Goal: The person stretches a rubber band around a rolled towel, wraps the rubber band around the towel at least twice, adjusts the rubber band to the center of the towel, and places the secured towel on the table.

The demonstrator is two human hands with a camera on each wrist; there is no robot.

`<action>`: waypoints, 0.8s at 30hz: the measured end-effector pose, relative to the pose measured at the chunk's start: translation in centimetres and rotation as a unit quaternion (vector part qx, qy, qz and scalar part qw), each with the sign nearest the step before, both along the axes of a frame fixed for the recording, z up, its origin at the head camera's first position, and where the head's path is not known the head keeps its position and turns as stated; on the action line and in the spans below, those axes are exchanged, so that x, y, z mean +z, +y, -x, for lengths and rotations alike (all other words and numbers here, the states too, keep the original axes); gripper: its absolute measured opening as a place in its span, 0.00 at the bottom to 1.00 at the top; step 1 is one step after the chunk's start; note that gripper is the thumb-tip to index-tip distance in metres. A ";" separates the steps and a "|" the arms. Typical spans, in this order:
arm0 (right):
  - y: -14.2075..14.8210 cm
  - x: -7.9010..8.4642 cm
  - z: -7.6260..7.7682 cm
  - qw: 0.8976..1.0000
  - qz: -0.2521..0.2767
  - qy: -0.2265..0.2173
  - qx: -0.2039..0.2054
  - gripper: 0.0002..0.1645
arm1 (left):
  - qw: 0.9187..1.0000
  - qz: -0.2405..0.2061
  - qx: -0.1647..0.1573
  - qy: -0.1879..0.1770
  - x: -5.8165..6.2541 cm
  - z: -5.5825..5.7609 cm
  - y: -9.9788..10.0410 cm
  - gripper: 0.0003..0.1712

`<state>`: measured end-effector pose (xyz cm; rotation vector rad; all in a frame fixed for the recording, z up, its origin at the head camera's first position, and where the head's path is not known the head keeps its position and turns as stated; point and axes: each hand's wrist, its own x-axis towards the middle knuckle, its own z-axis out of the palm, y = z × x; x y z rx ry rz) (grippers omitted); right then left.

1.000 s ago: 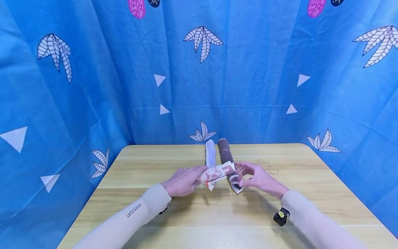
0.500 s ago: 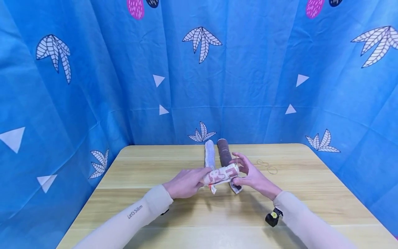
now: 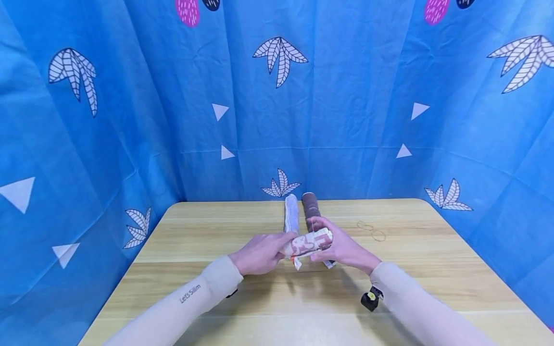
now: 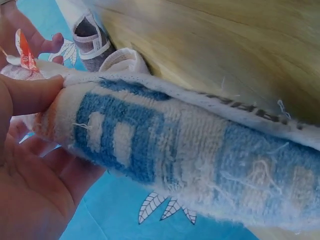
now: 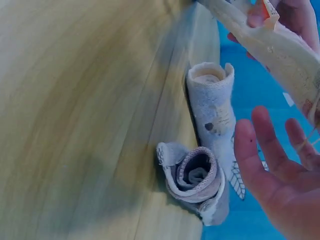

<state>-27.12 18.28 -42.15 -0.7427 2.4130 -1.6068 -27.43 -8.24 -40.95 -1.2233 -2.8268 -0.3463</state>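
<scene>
Our left hand is gripping the towel at 9 o'clock; our spread right hand is carrying the band inward from 3 o'clock, now spanning the towel.

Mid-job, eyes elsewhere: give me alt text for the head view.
The left hand grips a pink-and-white towel roll; the right hand straddles its right end. Behind it, a lavender roll and dark brown roll lie on a wooden table, two thin loops to their right.
</scene>
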 end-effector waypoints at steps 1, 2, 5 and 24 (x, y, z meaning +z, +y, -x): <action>-0.1 0.0 0.0 1.000 -0.001 0.003 -0.005 0.55 | 1.000 -0.004 0.000 0.000 0.0 0.0 0.0 0.33; -0.2 0.0 0.0 1.000 -0.003 0.005 -0.009 0.53 | 1.000 -0.007 -0.001 0.000 0.1 0.0 0.1 0.33; -0.6 0.0 0.0 1.000 -0.001 0.006 -0.028 0.45 | 1.000 -0.025 -0.007 -0.005 0.1 0.0 0.3 0.30; -0.9 0.6 -0.2 0.997 -0.042 -0.004 -0.060 0.32 | 0.991 -0.121 -0.056 -0.004 -1.2 0.2 3.3 0.24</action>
